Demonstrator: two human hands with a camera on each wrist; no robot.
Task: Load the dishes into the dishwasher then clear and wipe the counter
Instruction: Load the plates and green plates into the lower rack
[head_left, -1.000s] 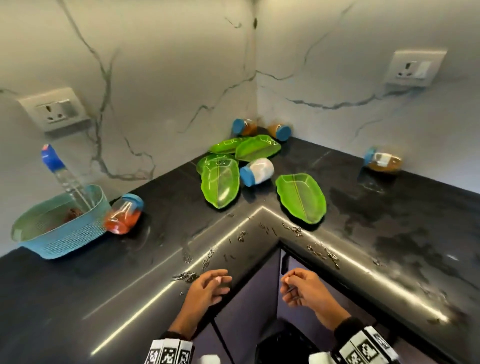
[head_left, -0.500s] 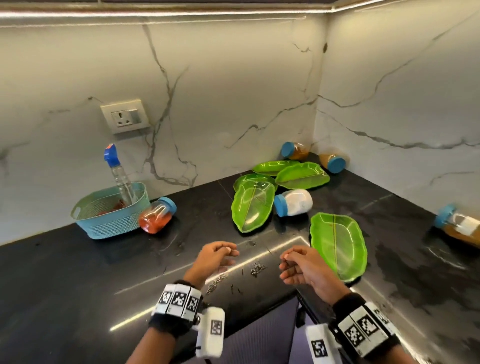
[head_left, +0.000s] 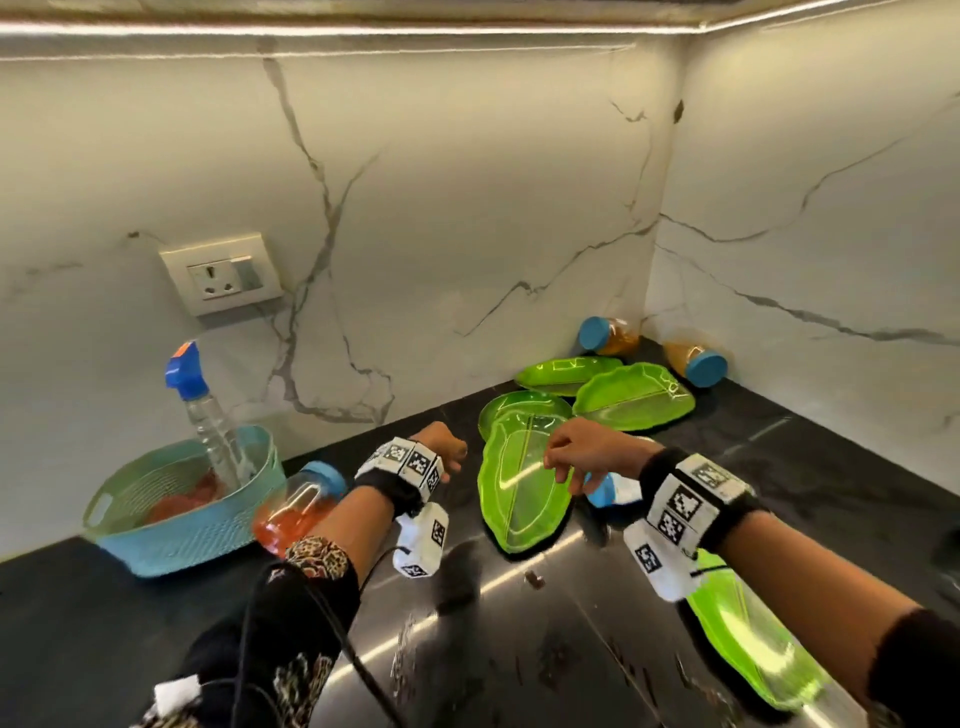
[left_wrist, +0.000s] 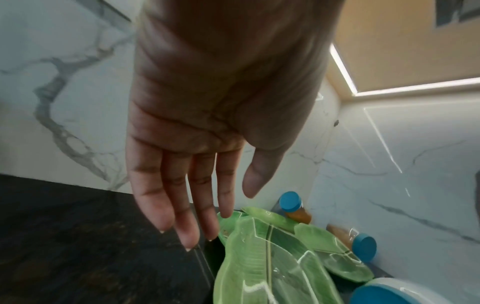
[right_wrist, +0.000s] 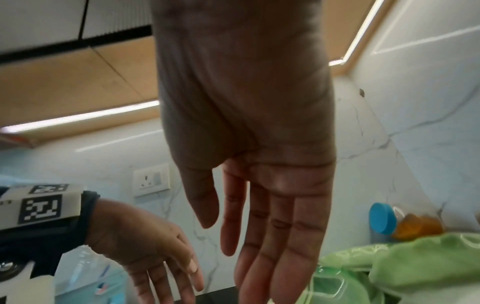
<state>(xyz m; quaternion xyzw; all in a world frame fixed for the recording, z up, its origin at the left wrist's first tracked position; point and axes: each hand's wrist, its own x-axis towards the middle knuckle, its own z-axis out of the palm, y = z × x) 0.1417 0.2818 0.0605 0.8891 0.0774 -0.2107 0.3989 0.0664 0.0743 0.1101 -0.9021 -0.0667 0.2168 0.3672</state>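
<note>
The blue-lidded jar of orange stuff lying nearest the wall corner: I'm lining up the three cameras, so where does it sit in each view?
Head: the jar lies upper right of centre, behind the green leaf plates.
Left wrist: lower right, just beyond the plates.
Right wrist: at the right edge, above the plates.
Shared landmark: the wall corner seam.

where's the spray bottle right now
In the head view, the spray bottle stands tilted in the teal basket at the counter's far left, below the wall socket, beside a tipped jar.
</note>
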